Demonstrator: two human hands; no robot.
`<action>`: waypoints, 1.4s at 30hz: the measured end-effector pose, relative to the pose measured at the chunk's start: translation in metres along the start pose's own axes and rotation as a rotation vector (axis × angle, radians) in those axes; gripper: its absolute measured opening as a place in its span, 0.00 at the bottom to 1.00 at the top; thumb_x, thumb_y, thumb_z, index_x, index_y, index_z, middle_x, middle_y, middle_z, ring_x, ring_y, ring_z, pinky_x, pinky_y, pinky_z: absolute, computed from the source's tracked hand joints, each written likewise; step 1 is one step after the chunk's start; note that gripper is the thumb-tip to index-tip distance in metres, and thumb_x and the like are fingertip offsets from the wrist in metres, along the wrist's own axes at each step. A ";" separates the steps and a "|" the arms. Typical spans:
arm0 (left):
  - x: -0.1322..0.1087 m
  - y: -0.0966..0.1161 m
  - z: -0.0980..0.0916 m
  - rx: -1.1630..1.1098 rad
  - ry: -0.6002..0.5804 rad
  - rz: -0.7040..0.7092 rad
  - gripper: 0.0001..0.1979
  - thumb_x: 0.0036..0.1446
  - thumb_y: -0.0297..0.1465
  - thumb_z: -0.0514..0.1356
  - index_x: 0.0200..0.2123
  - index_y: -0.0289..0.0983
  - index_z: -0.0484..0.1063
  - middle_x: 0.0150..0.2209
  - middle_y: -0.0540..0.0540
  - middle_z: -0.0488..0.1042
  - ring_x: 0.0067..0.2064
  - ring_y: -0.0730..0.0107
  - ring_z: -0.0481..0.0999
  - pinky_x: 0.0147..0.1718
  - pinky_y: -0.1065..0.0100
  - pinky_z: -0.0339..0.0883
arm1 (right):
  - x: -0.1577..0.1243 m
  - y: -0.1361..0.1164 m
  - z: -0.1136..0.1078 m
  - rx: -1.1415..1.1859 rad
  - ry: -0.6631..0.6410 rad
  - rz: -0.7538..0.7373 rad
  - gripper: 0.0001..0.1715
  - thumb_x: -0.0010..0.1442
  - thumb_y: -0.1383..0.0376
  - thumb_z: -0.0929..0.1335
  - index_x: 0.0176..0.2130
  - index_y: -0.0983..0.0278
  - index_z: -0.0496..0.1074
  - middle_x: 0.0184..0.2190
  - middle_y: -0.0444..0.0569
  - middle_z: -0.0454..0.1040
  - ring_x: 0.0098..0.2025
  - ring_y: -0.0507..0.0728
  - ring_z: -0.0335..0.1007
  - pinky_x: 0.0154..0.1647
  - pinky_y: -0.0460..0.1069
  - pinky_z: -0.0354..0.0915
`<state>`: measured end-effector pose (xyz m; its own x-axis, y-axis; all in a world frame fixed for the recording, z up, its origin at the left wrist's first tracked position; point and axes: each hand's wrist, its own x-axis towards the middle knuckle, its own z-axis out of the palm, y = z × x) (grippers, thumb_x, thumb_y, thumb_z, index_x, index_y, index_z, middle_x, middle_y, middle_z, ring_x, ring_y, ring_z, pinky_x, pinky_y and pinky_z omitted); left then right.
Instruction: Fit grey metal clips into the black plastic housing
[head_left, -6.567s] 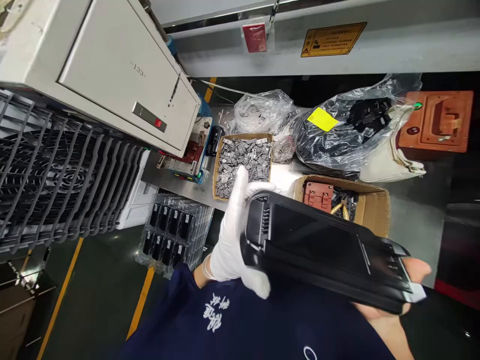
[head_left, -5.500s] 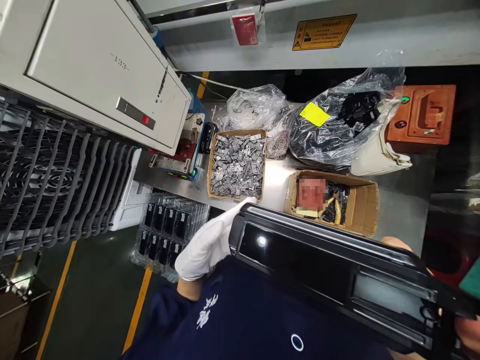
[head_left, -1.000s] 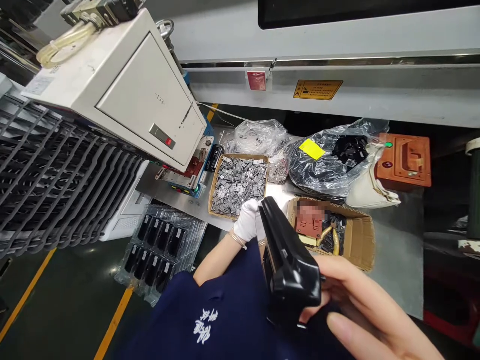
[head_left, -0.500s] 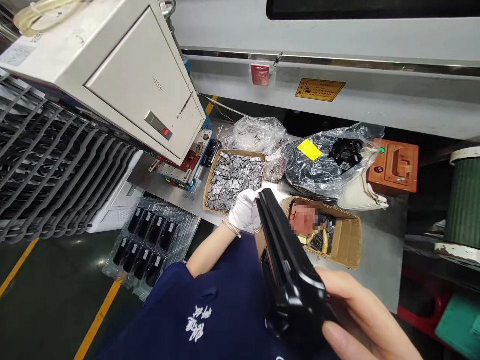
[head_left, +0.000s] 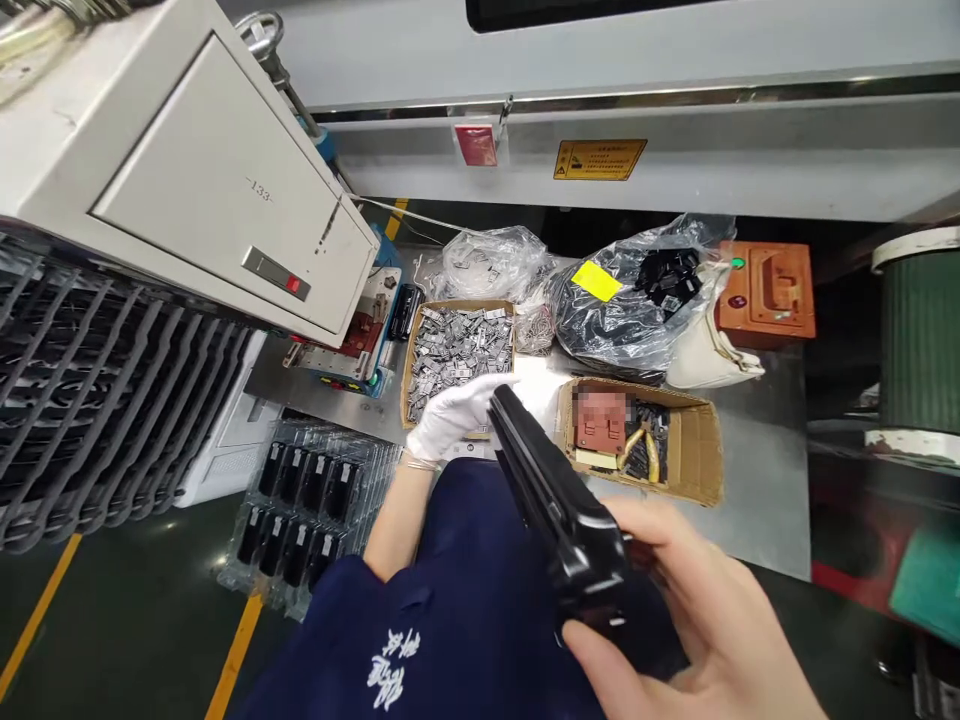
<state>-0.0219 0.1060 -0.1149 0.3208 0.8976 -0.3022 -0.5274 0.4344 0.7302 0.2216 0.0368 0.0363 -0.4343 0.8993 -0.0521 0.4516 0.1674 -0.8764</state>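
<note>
My right hand (head_left: 697,590), bare, is closed round the near end of a long, glossy black plastic housing (head_left: 559,500). Its thumb presses on one side and the fingers lie along the other. The housing is tilted, with its far end pointing up and left. At that far end is my left hand (head_left: 454,415) in a white glove, its fingers stretched out. The housing partly hides the fingertips, so contact is unclear. Just beyond the glove stands a cardboard box of small grey metal pieces (head_left: 461,345).
Right of the housing is an open cardboard box (head_left: 694,450) with a reddish-brown block and dark pieces. Plastic bags (head_left: 607,320) and an orange box (head_left: 772,290) stand behind. A press machine (head_left: 225,190) is at left, above stacked trays of black parts (head_left: 300,510).
The view has shifted, moving the machine leftward. My gloved left hand has unfolded, its fingers now longer and straighter. The black housing remains in my right hand and has turned slightly.
</note>
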 end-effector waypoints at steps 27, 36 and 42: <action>-0.038 0.092 0.124 1.134 -0.440 0.475 0.21 0.66 0.33 0.61 0.20 0.37 0.64 0.20 0.54 0.62 0.26 0.74 0.59 0.42 0.65 0.63 | 0.012 0.000 0.006 -0.040 0.034 -0.275 0.14 0.64 0.67 0.66 0.50 0.58 0.64 0.27 0.43 0.74 0.24 0.54 0.73 0.23 0.47 0.68; -0.043 0.110 0.112 0.974 -0.686 0.214 0.17 0.67 0.27 0.51 0.28 0.37 0.73 0.31 0.48 0.74 0.41 0.66 0.77 0.53 0.64 0.66 | 0.001 0.004 0.000 -0.079 -0.010 -0.272 0.17 0.69 0.58 0.65 0.54 0.60 0.62 0.28 0.42 0.75 0.25 0.51 0.75 0.27 0.43 0.72; -0.043 0.109 0.117 1.111 -0.718 0.340 0.13 0.65 0.35 0.61 0.29 0.37 0.71 0.29 0.50 0.70 0.32 0.70 0.68 0.38 0.65 0.62 | -0.007 0.011 -0.002 -0.057 -0.017 -0.222 0.20 0.68 0.55 0.67 0.55 0.59 0.64 0.31 0.44 0.77 0.29 0.51 0.77 0.29 0.41 0.73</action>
<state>-0.0010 0.1064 0.0493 0.8172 0.5633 0.1222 0.1341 -0.3920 0.9101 0.2310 0.0327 0.0281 -0.5404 0.8313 0.1303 0.3868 0.3829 -0.8389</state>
